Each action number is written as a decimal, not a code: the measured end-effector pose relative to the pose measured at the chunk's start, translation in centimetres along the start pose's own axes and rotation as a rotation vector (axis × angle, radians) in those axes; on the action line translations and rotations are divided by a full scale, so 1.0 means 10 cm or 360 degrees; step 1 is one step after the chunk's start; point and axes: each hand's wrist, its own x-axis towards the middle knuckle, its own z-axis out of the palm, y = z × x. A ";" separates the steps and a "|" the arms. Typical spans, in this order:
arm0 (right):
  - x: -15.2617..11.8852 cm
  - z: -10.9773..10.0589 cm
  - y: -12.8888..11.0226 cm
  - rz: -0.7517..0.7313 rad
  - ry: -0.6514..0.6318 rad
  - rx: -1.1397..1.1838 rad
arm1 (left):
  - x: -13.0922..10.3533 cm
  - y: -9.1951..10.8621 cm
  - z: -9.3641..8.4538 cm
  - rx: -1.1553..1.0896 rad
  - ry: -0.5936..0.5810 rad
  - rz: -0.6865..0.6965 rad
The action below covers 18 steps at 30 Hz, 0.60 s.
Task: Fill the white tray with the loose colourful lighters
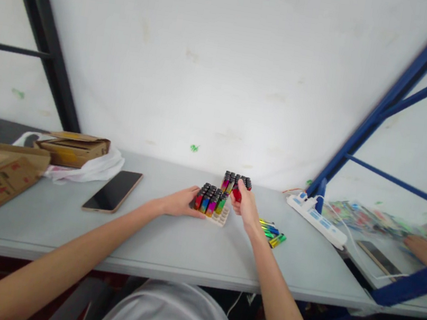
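Several colourful lighters (212,201) with black tops stand upright in a pale tray (219,221), whose right-hand slots show bare. My left hand (183,202) is closed round the left side of this lighter group, thumb along the near edge. Behind it, a second group of upright lighters (229,180) stands near the wall. My right hand (244,202) is closed on a red lighter (240,186) in front of that group. To its right, several loose lighters (271,233) in yellow, green and blue lie on the grey table (168,249).
A phone (113,191) lies at the left, beside a white plastic bag (95,169) and cardboard boxes (6,177). A power strip (317,218) is at the right by the blue frame (363,123). Another person's hand (421,247) shows beyond it.
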 end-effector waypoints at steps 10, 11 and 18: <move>-0.02 0.05 0.00 0.0020 0.0235 0.0178 | 0.00 0.00 -0.01 0.0025 -0.0037 -0.0016; -0.02 0.04 0.00 0.0036 0.0235 0.0189 | 0.00 0.00 -0.01 0.0026 -0.0041 -0.0013; -0.01 0.03 -0.01 0.0062 0.0269 0.0216 | 0.00 0.03 -0.03 0.0020 -0.0003 0.0036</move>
